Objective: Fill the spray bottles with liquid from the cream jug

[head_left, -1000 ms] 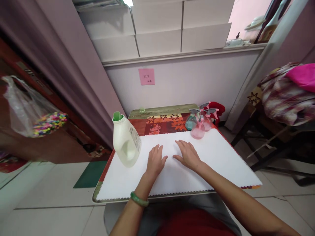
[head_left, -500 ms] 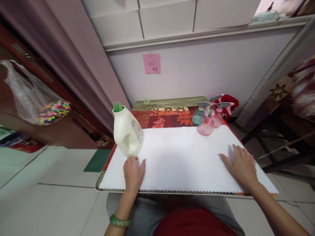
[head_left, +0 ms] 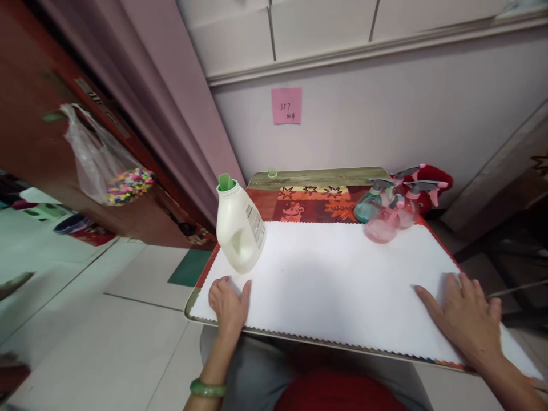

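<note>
My left hand (head_left: 229, 307) rests on the white sheet (head_left: 317, 279) near the table's front left corner. Its fingers are slightly bent, with the thumb apart, and it holds nothing. Just beyond it stands an upright cream jug-type bottle (head_left: 240, 234) with a built-in handle, a printed label and a green spout at its uncovered mouth. At the right edge of the sheet lies my right hand (head_left: 468, 319), palm down, fingers spread, nothing in it. Several spray bottles stand together at the back right: a green one (head_left: 368, 205) and pink ones, among them a front one (head_left: 382, 225).
A small green ring-shaped cap (head_left: 272, 174) lies at the table's back edge. Behind the spray bottles is a red object (head_left: 432, 182). A pink note (head_left: 286, 106) is on the wall. At left, a plastic bag (head_left: 92, 154) with colourful bits hangs from the door handle.
The view has turned left, so the table and bottles appear further right. My left hand sits slightly further left of the cream bottle's base. My right hand's fingers are more spread.
</note>
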